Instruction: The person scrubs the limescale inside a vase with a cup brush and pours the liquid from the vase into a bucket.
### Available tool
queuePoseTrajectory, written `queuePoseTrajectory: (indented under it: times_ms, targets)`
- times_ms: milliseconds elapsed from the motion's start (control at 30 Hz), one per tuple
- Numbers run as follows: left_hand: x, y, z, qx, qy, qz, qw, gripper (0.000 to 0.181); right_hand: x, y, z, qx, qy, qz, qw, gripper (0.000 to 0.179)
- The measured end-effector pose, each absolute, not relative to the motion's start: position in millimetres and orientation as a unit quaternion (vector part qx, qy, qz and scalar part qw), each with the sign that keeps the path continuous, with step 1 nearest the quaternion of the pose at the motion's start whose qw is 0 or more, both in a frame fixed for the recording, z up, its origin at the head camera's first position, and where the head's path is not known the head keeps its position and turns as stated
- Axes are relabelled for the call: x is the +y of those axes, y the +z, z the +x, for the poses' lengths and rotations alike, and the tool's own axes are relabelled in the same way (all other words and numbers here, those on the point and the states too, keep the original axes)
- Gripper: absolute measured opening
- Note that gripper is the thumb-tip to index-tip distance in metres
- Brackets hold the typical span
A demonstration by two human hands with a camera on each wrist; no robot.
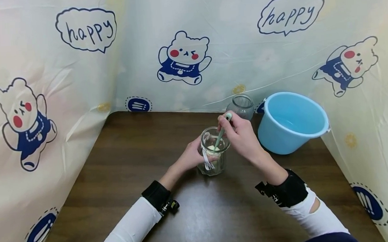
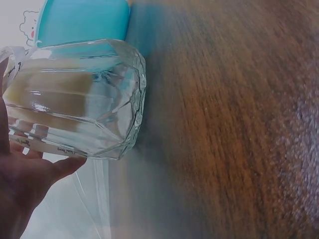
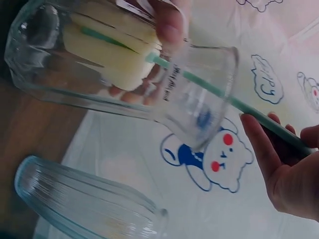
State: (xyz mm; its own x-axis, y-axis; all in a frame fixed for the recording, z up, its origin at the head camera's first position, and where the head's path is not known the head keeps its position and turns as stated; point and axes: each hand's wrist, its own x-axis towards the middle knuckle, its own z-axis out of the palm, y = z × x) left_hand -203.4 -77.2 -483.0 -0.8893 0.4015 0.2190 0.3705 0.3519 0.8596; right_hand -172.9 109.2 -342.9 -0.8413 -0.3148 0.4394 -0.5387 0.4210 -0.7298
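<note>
A clear faceted glass jar [image 1: 216, 168] with a white printed ribbon [image 1: 207, 159] tied round its neck is near the middle of the table. Wrapped around its upper side, my left hand [image 1: 190, 155] grips it, part of the palm hidden behind the glass. My right hand [image 1: 242, 136] holds the thin green handle of a sponge bottle brush [image 1: 219, 137] slanting down through the jar's mouth. Inside the glass, the brush's pale yellow sponge head [image 3: 107, 55] shows in the right wrist view. In the left wrist view, the jar's base is close to the tabletop.
A second glass jar [image 1: 242, 106] stands behind my right hand at the table's back edge. To the right is a light blue bucket [image 1: 275, 137]. The brown wooden table [image 1: 127, 168] is bordered by a pale cloth [image 1: 138, 58] printed with bears.
</note>
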Motion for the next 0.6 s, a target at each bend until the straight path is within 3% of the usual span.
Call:
queuePoseTrajectory:
  times_ms: [200,467,600]
  targets:
    - [-79,-494,-209,0.82,0.52,0.239,0.019,0.081,107,-354,-174,-0.854,0.444,0.262,0.067,0.031]
    - [-76,-494,-207,0.821,0.518,0.241,0.01,0.082,115,-330,-174,-0.816,0.512,0.243,0.115,0.033]
    - [-76,-493,-208,0.819,0.521,0.241,0.008,0.081,116,-334,-176,-0.811,0.53,0.232,0.092,0.036]
